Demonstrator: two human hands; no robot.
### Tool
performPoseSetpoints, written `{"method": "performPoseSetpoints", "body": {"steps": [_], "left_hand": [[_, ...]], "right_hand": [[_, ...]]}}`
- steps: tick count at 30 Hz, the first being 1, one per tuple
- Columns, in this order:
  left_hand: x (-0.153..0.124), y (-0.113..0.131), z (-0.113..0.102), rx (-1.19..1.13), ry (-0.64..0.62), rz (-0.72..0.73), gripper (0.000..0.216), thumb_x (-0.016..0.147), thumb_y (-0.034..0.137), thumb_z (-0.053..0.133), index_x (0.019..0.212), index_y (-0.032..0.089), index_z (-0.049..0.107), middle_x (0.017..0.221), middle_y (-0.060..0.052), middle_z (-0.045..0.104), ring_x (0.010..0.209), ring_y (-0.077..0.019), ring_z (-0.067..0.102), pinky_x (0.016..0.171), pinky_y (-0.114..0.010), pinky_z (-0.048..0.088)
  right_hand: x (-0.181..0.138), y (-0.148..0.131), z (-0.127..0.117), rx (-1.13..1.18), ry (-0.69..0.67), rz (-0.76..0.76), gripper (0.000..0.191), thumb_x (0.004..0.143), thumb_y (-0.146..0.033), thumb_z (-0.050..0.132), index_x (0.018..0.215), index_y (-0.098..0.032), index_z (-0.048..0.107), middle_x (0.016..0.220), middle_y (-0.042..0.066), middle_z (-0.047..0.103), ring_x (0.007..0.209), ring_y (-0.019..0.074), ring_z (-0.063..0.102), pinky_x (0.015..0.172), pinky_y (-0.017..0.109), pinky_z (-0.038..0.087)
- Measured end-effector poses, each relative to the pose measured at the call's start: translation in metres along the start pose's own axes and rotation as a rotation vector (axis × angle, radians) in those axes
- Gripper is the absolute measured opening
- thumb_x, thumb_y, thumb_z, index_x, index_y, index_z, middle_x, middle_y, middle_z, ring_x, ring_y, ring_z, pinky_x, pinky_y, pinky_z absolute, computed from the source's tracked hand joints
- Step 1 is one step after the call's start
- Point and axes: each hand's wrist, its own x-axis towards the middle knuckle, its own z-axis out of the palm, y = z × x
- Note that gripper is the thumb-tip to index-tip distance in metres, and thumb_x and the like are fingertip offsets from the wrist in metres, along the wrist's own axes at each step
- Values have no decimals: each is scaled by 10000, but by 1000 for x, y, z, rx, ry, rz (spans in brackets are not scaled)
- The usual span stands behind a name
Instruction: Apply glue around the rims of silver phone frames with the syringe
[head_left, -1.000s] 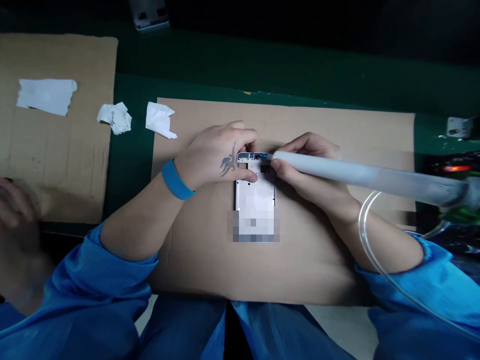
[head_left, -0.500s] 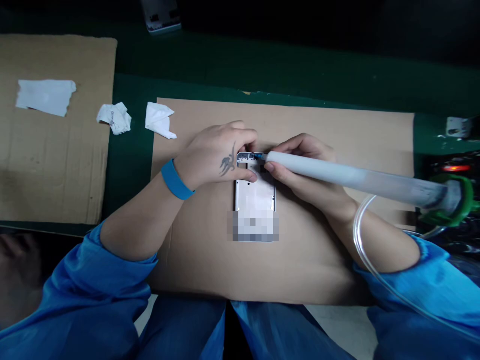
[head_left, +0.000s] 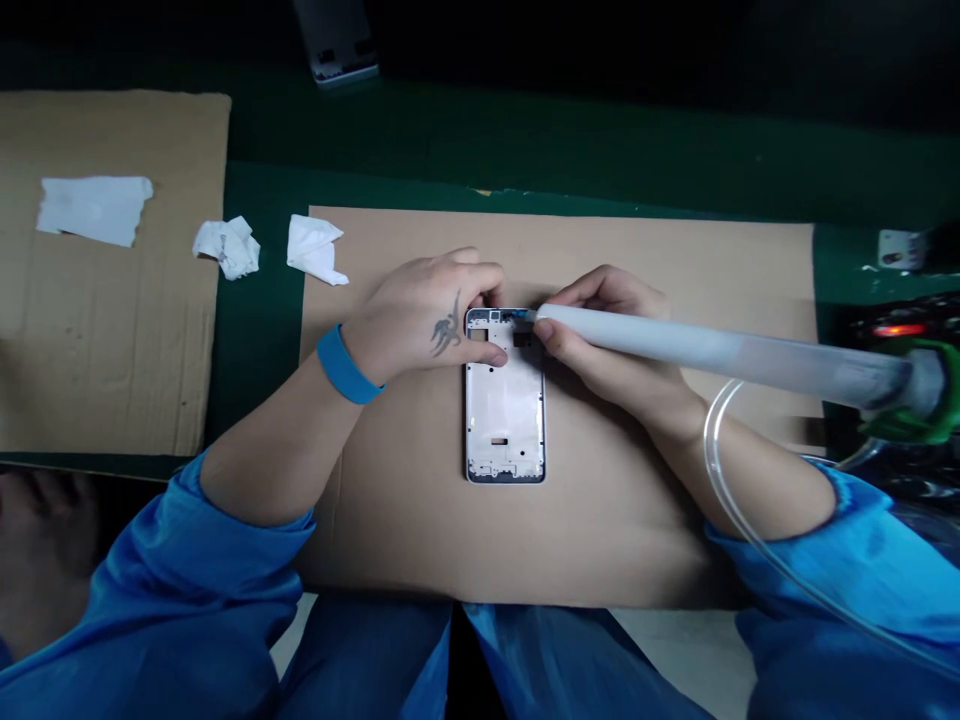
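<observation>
A metal phone mid-frame with a white inner plate lies flat on a cardboard sheet, its long side pointing away from me. My left hand, with a blue wristband, pinches the frame's far end between thumb and fingers. My right hand grips a large translucent white dispensing syringe, and its blue-tinged tip touches or nearly touches the frame's far edge. A clear tube runs from the syringe's green-capped rear end past my right forearm.
A second cardboard sheet with a white paper scrap lies to the left on a green mat. Crumpled tissues lie between the sheets. A dim hand sits at lower left. A red-lit device glows at right.
The syringe tip has shifted slightly along the frame's far edge. The dim hand at left has dropped lower, off the cardboard. The blur over the frame's near end is gone.
</observation>
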Motion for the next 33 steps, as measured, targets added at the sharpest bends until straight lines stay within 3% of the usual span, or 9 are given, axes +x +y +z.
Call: {"method": "performPoseSetpoints", "body": {"steps": [5, 8, 11, 15, 18, 21, 25, 29, 33], "left_hand": [[-10, 2, -13, 80, 32, -49, 642, 923, 546, 847, 1472, 248, 697, 980, -39, 722, 921, -275, 675, 816, -380, 473], [-16, 5, -24, 224, 74, -194, 371, 968, 534, 762, 1173, 226, 779, 783, -20, 650, 751, -243, 598, 723, -377, 394], [-18, 8, -29, 227, -1, -254, 417, 937, 579, 777, 751, 227, 653, 658, -10, 592, 637, -195, 516, 665, -367, 332], [-13, 6, -21, 17, -132, -225, 575, 944, 684, 772, 650, 230, 576, 605, 9, 577, 564, -161, 493, 593, -351, 304], [-7, -3, -12, 61, 92, -249, 544, 925, 711, 812, 746, 237, 617, 723, -16, 665, 671, -192, 576, 614, -349, 336], [-3, -10, -9, 144, 257, -228, 576, 840, 705, 913, 1079, 214, 728, 1071, -97, 769, 964, -287, 704, 734, -369, 473], [-1, -8, -10, 86, 98, -101, 733, 882, 644, 885, 1423, 177, 720, 1359, -153, 711, 1222, -352, 711, 988, -441, 560], [0, -1, -14, 28, -95, 8, 666, 840, 685, 904, 1290, 207, 793, 1240, -107, 735, 1084, -305, 710, 894, -393, 519], [2, 3, -11, 35, -90, 28, 646, 825, 713, 914, 1207, 204, 800, 1166, -95, 743, 1003, -279, 686, 825, -368, 459]], "right_hand": [[11, 16, -4, 219, 316, 32, 531, 962, -813, 796, 1059, -348, 558, 685, -47, 631, 512, 190, 538, 434, 347, 384], [24, 24, -12, 179, 440, 23, 456, 1055, -768, 702, 1168, -364, 523, 708, -44, 635, 533, 180, 541, 447, 337, 383], [30, 29, -15, 200, 349, 57, 541, 1037, -782, 747, 1276, -360, 509, 804, -27, 733, 558, 162, 626, 455, 310, 451], [26, 32, -5, 227, 207, -17, 720, 914, -788, 894, 1343, -311, 568, 843, -2, 805, 662, 228, 779, 547, 345, 624], [21, 31, 1, 212, 139, -96, 688, 912, -711, 937, 1369, -297, 632, 840, 16, 827, 683, 253, 809, 577, 368, 653], [19, 27, -2, 264, 82, -143, 584, 956, -722, 890, 1319, -321, 669, 801, -2, 798, 641, 231, 773, 555, 355, 620], [19, 22, -9, 239, -62, -107, 434, 991, -726, 847, 1074, -306, 777, 812, 21, 788, 613, 197, 727, 539, 337, 584], [15, 15, -5, 224, -108, -82, 483, 883, -722, 956, 1011, -293, 776, 745, -2, 756, 567, 192, 694, 527, 331, 579], [10, 0, -3, 114, -93, -54, 562, 754, -693, 1064, 929, -273, 734, 839, 28, 800, 661, 205, 720, 555, 324, 577]]}}
